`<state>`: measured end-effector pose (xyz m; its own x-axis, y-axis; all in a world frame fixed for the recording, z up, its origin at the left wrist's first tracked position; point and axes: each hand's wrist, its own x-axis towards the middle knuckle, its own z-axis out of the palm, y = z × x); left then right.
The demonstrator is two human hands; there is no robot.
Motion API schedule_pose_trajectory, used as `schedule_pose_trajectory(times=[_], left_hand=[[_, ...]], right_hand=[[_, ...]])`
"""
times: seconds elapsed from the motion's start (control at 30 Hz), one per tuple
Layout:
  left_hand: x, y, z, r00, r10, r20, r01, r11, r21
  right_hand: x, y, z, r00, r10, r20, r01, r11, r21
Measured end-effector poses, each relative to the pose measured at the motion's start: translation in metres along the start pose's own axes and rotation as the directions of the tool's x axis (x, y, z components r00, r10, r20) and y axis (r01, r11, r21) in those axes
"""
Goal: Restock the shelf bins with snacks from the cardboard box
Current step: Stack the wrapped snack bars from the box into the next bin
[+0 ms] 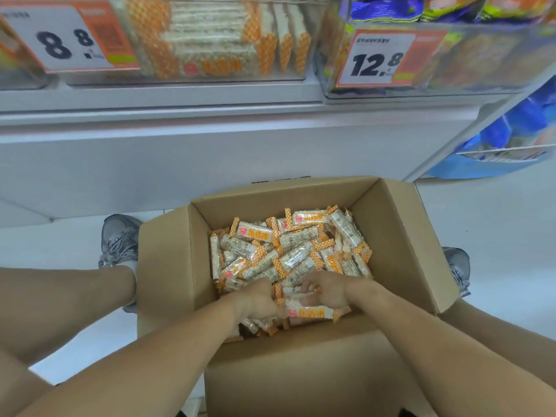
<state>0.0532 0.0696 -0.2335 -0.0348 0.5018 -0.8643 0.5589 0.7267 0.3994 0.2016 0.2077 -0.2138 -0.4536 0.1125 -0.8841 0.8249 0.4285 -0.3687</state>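
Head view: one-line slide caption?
Both hands gather wrapped snack bars inside the open cardboard box below the shelf bins.

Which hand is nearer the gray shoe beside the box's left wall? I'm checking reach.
Left. The left hand grips snack bars in the cardboard box, on the gray shoe's side; the right hand grips bars farther right.

The cardboard box is plain tan brown. The snack packets inside are clear over pale white bars, with orange-and-white checkered ends and orange lettering. The shelf is white, the price tags white and orange with black numerals, the shoes grey.
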Motion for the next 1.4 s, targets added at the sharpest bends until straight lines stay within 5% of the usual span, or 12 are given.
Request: schedule_pose_trajectory(times=[0.17, 0.3, 0.47, 0.73, 0.87, 1.0, 1.17, 1.3, 1.4], left_hand=[[-0.050, 0.027, -0.070, 0.984, 0.159, -0.079, -0.172, 0.965, -0.198], [-0.111, 0.058, -0.137, 0.948, 0.293, 0.124, -0.189, 0.832, -0.522], [-0.187, 0.087, -0.199, 0.914, 0.403, -0.033, -0.390, 0.857, -0.337], [-0.243, 0.088, -0.230, 0.802, 0.516, -0.300, -0.582, 0.787, -0.205], [-0.233, 0.082, -0.235, 0.794, 0.470, -0.386, -0.574, 0.788, -0.223], [-0.229, 0.088, -0.235, 0.754, 0.504, -0.422, -0.634, 0.727, -0.265], [-0.224, 0.096, -0.233, 0.734, 0.467, -0.492, -0.666, 0.633, -0.393], [-0.229, 0.102, -0.233, 0.733, 0.465, -0.497, -0.675, 0.590, -0.443], [-0.232, 0.104, -0.231, 0.739, 0.478, -0.474, -0.671, 0.585, -0.456]], right_hand=[[-0.052, -0.028, -0.079, 0.992, -0.075, -0.100, 0.079, 0.996, 0.041], [-0.119, -0.066, -0.129, 0.980, -0.145, -0.136, 0.163, 0.978, 0.130], [-0.191, -0.092, -0.150, 0.877, -0.315, -0.362, 0.402, 0.895, 0.196], [-0.256, -0.086, -0.156, 0.783, -0.408, -0.470, 0.557, 0.797, 0.236], [-0.248, -0.090, -0.161, 0.640, -0.414, -0.648, 0.675, 0.706, 0.215], [-0.232, -0.101, -0.154, 0.436, -0.492, -0.753, 0.718, 0.695, -0.038], [-0.217, -0.116, -0.155, 0.343, -0.501, -0.795, 0.668, 0.725, -0.169], [-0.211, -0.125, -0.158, 0.351, -0.506, -0.787, 0.633, 0.748, -0.199], [-0.209, -0.136, -0.156, 0.425, -0.547, -0.722, 0.721, 0.687, -0.096]])
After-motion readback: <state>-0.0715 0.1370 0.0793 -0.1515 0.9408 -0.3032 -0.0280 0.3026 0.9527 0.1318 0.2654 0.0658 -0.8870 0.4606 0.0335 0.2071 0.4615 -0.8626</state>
